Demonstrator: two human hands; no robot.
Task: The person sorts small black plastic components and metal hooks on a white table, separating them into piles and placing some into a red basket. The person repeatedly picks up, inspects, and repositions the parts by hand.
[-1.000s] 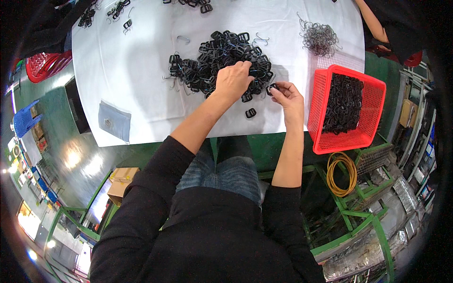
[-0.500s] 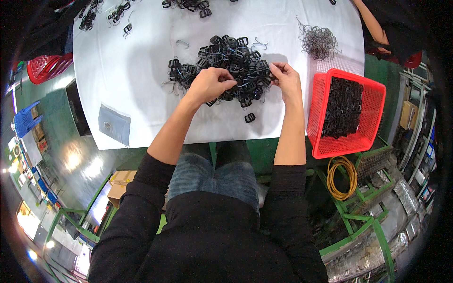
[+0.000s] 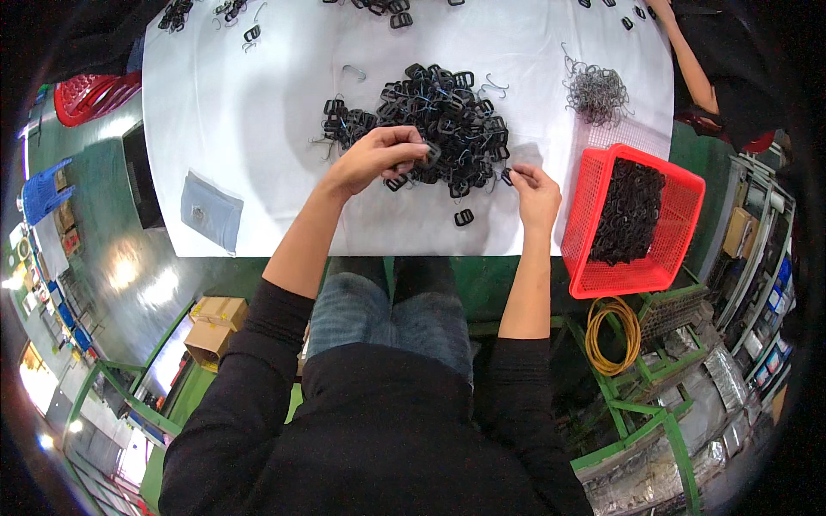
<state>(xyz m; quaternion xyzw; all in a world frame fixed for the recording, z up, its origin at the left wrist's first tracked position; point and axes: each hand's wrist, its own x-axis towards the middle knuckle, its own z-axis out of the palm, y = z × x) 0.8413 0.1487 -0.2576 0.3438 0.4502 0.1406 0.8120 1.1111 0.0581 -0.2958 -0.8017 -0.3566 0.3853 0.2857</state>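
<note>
A heap of black plastic buckles [image 3: 447, 116] with thin metal wire hooks among them lies on the white-covered table [image 3: 284, 198]. At the heap's near left edge, my left hand [image 3: 379, 160] is closed in a pinch on a black buckle [image 3: 433, 156]. My right hand [image 3: 537, 196] has its thumb and fingers together on another small black buckle [image 3: 508, 176], just right of the heap. One loose buckle [image 3: 465, 217] lies on the cloth between the hands, nearer to me.
To the right, a red plastic basket [image 3: 580, 215] holds many black buckles. Beyond it is a tangle of wire hooks [image 3: 596, 93]. A grey-blue plastic bag [image 3: 211, 211] lies at the left. Another person's arm [image 3: 695, 73] reaches in at the far right; a dark sleeve [image 3: 95, 43] shows far left.
My right hand has come away from the heap toward me and slightly right, pinching a buckle. My left hand stays by the heap, now with a buckle showing at its fingertips.
</note>
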